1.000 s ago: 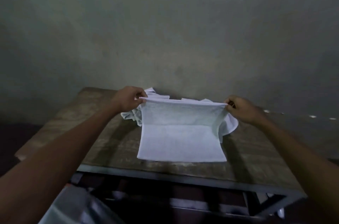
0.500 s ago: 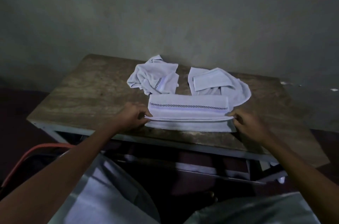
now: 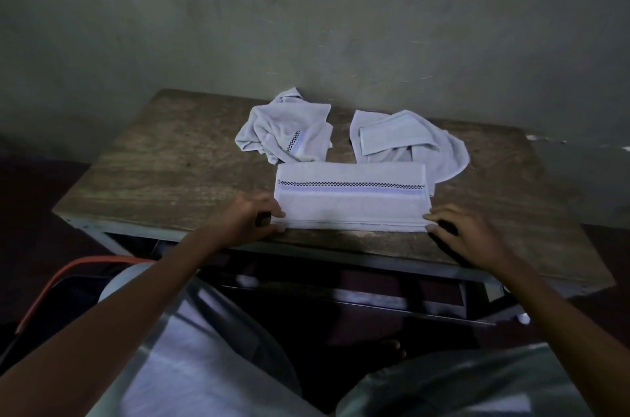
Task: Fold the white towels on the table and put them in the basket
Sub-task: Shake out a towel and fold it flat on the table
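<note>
The folded striped towel point(image 3: 351, 203) lies flat near the wooden table's point(image 3: 163, 171) front edge. The left hand point(image 3: 245, 222) pinches its near left corner and the right hand point(image 3: 472, 235) pinches the near right. A crumpled towel point(image 3: 283, 130) and a second crumpled towel point(image 3: 409, 138) lie just behind.

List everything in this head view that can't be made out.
Head view, lower left: orange-rimmed thing, dark, partly behind the left arm; unclear if the basket.
Head view: left hand and right hand at the ends of the folded towel; too dark to tell pinch from touch.
Head view: right crumpled towel, near part hidden by the folded towel.
</note>
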The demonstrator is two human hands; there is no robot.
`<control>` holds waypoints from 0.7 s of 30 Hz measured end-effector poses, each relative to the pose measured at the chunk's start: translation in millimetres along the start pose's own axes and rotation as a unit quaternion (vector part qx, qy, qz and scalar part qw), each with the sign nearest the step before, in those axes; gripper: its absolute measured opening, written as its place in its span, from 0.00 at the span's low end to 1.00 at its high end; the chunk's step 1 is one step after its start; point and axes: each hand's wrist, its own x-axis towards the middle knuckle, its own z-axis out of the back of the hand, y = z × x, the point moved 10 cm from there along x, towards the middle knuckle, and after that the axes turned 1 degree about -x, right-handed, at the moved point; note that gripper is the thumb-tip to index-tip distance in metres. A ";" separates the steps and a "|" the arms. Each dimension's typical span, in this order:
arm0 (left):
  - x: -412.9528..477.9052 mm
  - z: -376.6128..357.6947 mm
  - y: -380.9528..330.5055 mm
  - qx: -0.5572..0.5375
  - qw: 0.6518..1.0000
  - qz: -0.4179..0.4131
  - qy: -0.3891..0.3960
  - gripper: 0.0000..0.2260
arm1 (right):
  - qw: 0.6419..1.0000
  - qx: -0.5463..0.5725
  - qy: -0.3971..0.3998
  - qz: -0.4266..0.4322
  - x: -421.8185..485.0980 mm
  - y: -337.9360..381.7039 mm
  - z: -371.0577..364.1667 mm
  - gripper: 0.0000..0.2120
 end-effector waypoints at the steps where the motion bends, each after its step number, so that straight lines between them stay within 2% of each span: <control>1: -0.5 -1.9 0.3 0.011 1.000 -0.005 0.012 0.11 | 1.000 -0.001 0.005 -0.008 -1.1 -2.0 0.0 0.12; 6: 0.6 -1.2 0.9 0.114 0.992 -0.031 0.049 0.12 | 0.997 0.000 0.068 -0.036 -0.8 -11.8 -8.4 0.17; 9: 0.0 0.7 -11.8 0.215 0.974 -0.068 0.031 0.12 | 0.996 -0.018 0.076 -0.037 3.0 -12.4 -9.3 0.16; 12: -4.2 1.3 -21.4 0.256 0.962 -0.092 -0.006 0.07 | 0.996 -0.063 0.055 -0.011 6.4 -6.9 -8.5 0.13; 15: -3.9 3.0 -27.8 0.274 0.957 -0.085 -0.034 0.04 | 0.997 -0.057 0.027 0.037 7.7 9.8 -8.5 0.09; 18: 8.5 19.4 -34.2 0.265 0.962 -0.059 -0.037 0.06 | 0.999 -0.014 0.011 0.027 16.2 23.3 8.1 0.09; 20: 24.9 46.6 -38.9 0.208 0.976 -0.034 -0.047 0.06 | 1.000 0.010 -0.005 -0.008 29.5 27.5 37.0 0.06; 21: 35.1 62.8 -40.7 0.142 0.989 -0.013 -0.044 0.06 | 0.999 0.026 -0.017 -0.022 36.9 30.8 56.9 0.03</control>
